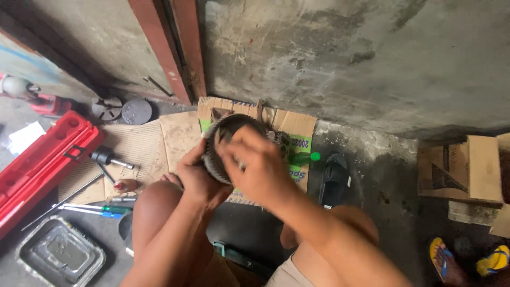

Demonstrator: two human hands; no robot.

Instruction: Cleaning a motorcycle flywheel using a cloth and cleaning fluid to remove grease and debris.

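Floor: grey concrete floor [372, 175] below a stained wall [345, 58], with flattened cardboard [143, 143] spread under the work.
Left hand [197, 178]: cups the near side of a ribbed metal drum [223, 146] from below, fingers clamped on its grooved rim.
Right hand [255, 165]: lies over the drum's front, fingers curled and pressed on it; slightly blurred, so the exact grip cannot be told.
Drum: held in the air between both hands, above the cardboard, open end tilted up and away.
Left of the fingers: red case [42, 159] lying open, a black-headed tool [106, 157] just beside it, screwdrivers [95, 210] nearer the knee.
Below left of the fingers: dented metal tray [58, 255] on the floor.
Beyond the left fingers: two dark discs [122, 109] by the red door frame [175, 48].
Right of the fingers: green-capped tool [305, 157] on the cardboard, black sandal [333, 178] next to it.
Far right of the fingers: cardboard box [462, 167], and another person's foot in a yellow sandal [443, 260].
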